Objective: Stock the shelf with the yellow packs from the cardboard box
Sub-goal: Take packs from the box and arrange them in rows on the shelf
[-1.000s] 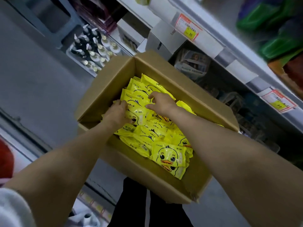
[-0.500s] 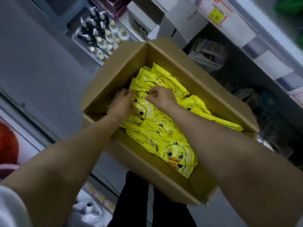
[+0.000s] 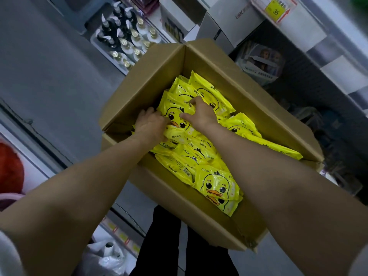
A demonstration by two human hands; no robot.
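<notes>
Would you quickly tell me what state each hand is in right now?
The left hand grips the stack of yellow packs at its left edge.
The right hand grips the same yellow packs from above.

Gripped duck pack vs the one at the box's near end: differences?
Both the left hand and right hand hold the gripped pack; the near pack lies untouched. The gripped pack sits further into the cardboard box; the near pack by its near wall. Hands hide part of the gripped pack's duck; the near pack's shows whole. Both: yellow, same duck print.
</notes>
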